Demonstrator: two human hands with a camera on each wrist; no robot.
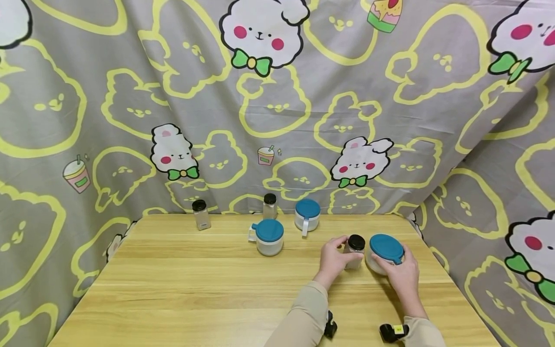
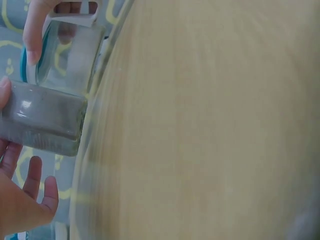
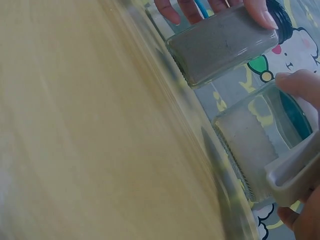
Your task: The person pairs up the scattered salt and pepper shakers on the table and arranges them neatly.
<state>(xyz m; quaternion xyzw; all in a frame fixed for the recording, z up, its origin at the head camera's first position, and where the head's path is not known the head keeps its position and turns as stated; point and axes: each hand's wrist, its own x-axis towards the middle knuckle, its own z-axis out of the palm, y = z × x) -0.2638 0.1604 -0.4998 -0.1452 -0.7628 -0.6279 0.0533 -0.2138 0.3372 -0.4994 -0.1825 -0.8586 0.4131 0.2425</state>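
In the head view my left hand (image 1: 332, 259) grips a square glass jar (image 1: 353, 262) with a black lid, its thumb and fingers on opposite sides. Greyish-brown powder fills that jar (image 2: 42, 120), as the left wrist view shows. Just to its right, my right hand (image 1: 404, 277) holds a clear seasoning pot (image 1: 376, 263) with a blue lid and a white handle (image 3: 295, 170). White contents lie in the pot's lower part. Both containers are upright and a small gap separates them. Whether their bases touch the table, I cannot tell.
Farther back on the wooden table (image 1: 208, 294) stand two more blue-lidded pots, one nearer (image 1: 270, 246) and one behind it (image 1: 307, 221). A black-lidded jar (image 1: 270, 212) is beside them, another jar (image 1: 202, 220) farther left. A patterned curtain (image 1: 277, 120) hangs along the back edge.
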